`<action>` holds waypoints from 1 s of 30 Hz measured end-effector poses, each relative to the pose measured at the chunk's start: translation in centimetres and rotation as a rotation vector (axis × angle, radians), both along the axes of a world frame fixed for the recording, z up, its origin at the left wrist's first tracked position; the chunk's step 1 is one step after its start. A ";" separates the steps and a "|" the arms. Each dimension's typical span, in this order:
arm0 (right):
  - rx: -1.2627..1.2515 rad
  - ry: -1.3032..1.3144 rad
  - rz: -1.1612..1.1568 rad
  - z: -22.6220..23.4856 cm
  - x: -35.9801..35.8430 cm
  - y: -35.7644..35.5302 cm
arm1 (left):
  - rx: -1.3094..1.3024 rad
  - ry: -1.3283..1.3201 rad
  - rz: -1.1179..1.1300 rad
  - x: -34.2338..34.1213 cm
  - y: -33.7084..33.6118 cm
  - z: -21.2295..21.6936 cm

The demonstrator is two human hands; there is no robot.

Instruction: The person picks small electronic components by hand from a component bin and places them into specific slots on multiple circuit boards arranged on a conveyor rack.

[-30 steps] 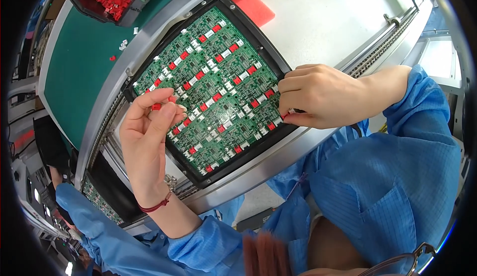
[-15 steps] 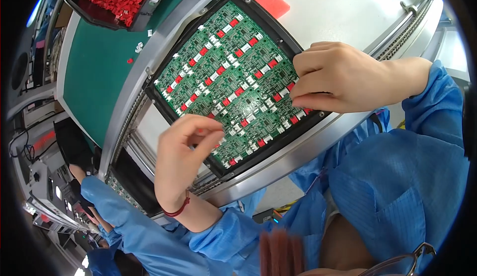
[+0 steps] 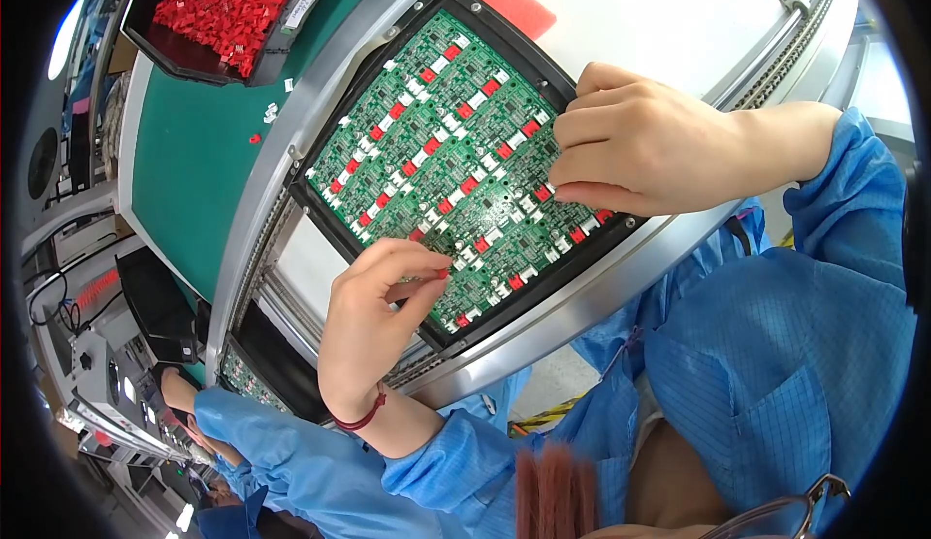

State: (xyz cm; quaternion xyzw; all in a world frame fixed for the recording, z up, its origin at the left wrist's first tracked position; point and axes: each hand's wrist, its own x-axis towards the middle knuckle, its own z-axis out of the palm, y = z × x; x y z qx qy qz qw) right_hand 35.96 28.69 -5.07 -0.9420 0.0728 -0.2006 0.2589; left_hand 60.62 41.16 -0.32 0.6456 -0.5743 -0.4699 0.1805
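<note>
A green circuit board panel (image 3: 412, 185) with rows of small red and white connectors lies in a black frame (image 3: 509, 39). Over its near left edge, my left hand (image 3: 373, 316) pinches a small red connector (image 3: 442, 273) between thumb and forefinger, close to the board. My right hand (image 3: 645, 146) is over the panel's right side with its fingers curled and their tips pressed together at the connectors there. Whatever those fingertips hold, if anything, is hidden beneath them.
A metal rail (image 3: 572, 311) runs along the frame's near side. Beyond it, on a green surface (image 3: 194, 170), stands a black bin (image 3: 179, 59) of red connectors; a few loose white pieces (image 3: 271, 113) lie nearby. A pink foam block (image 3: 519, 5) touches the frame's far edge. Another person's blue sleeve (image 3: 281, 452) is at lower left.
My left hand has come slightly right and down, and the red connector now shows at its fingertips. My right hand has shifted a little left across the panel, fingers still curled.
</note>
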 end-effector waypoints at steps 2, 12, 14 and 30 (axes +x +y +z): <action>-0.028 0.002 -0.012 0.0 0.1 0.1 | -0.014 -0.030 0.007 -0.1 0.0 -0.1; -0.012 0.007 0.019 0.3 0.5 0.3 | -0.066 -0.275 -0.071 -0.8 0.0 -0.5; -0.026 0.012 0.010 0.4 0.5 0.4 | -0.070 -0.295 -0.077 -1.1 0.0 -0.4; -0.038 0.033 0.021 0.8 0.5 0.7 | -0.116 -0.357 -0.076 -1.9 0.2 0.0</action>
